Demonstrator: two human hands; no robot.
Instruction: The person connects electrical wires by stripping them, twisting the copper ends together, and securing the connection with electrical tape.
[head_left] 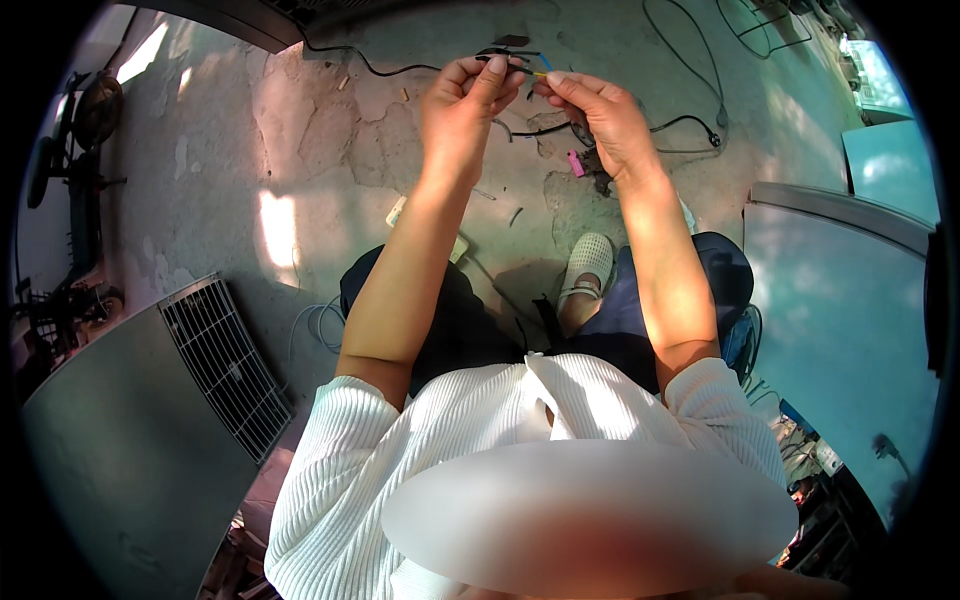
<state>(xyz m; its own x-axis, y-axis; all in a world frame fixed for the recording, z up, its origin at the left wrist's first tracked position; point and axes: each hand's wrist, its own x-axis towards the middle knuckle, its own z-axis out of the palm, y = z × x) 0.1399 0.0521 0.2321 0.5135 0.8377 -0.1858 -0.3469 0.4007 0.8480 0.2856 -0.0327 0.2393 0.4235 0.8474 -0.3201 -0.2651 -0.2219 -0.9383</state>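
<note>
Both of my hands are held out over the floor, close together. My left hand pinches the end of a black cable between thumb and fingers. A thin blue wire and a yellow wire come out of that end. The fingertips of my right hand are closed on the tip of the yellow wire. The blue wire stands free above it. My fingers partly hide the cable's end. A black cord with a plug lies past my right hand.
On the concrete floor are a pink piece, dark scraps and loose cables. A grey panel with a wire grille stands at the left, a large pale appliance at the right. My shoe is below my hands.
</note>
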